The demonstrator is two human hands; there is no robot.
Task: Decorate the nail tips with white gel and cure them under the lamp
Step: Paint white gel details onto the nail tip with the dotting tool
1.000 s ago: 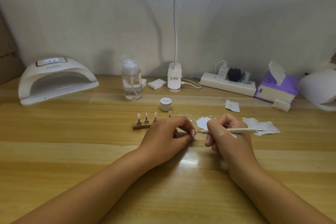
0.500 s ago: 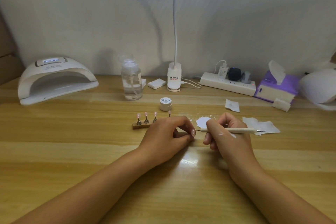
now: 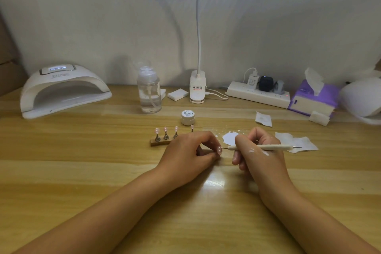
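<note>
While laying white gel on at centre frame, hold the left hand just so: fingers curled in, pinching a pale pink oval at the fingertips, seemingly the held nail tip, with the wrist down on the table. Carry the dotting tool low and near level in the right hand, gripped pen-fashion round the shaft, point at the oval's right edge; touching or just short, cannot tell. Brace the little-finger side on the wood and steer from the fingers alone. Reload sparingly from the white gel puddle just above the right knuckles. Leave the other nail tips upright on the stand left of centre, and save the curing lamp at upper left for afterwards.
</note>
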